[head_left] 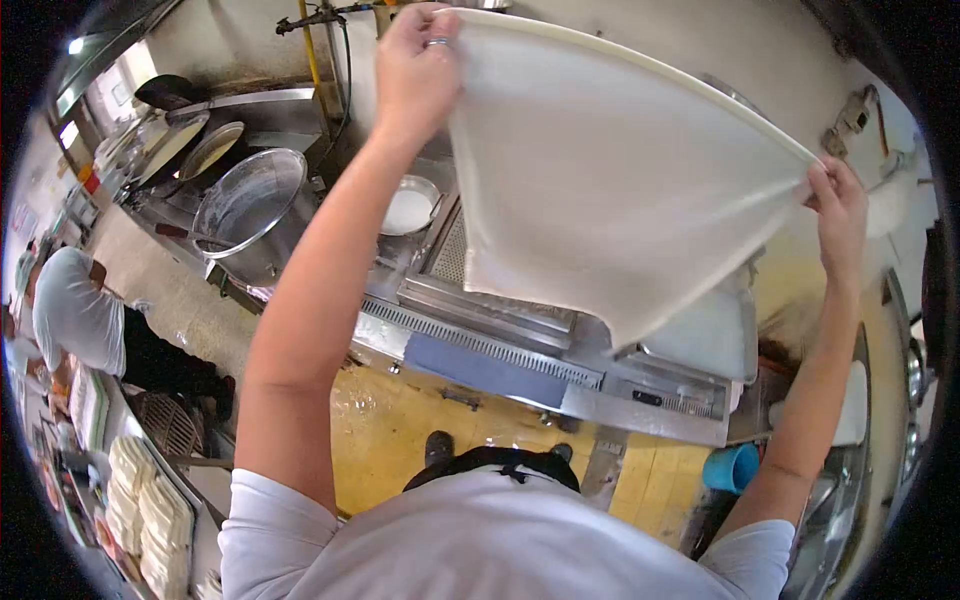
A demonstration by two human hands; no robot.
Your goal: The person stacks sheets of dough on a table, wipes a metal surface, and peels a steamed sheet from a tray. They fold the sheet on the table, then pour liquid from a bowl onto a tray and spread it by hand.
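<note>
Both hands are raised, the left hand (415, 70) and right hand (838, 212) each pinching a top corner of a thin white sheet (600, 180), so it hangs free (spread wide, unfolded) above the steel steamer (520, 340).

White sheet (600, 170): thin, pale, limp, smooth. Held aloft by its top edge, stretched taut between two corners, hanging to a point above the steel steamer's (560, 360) near edge.
</note>
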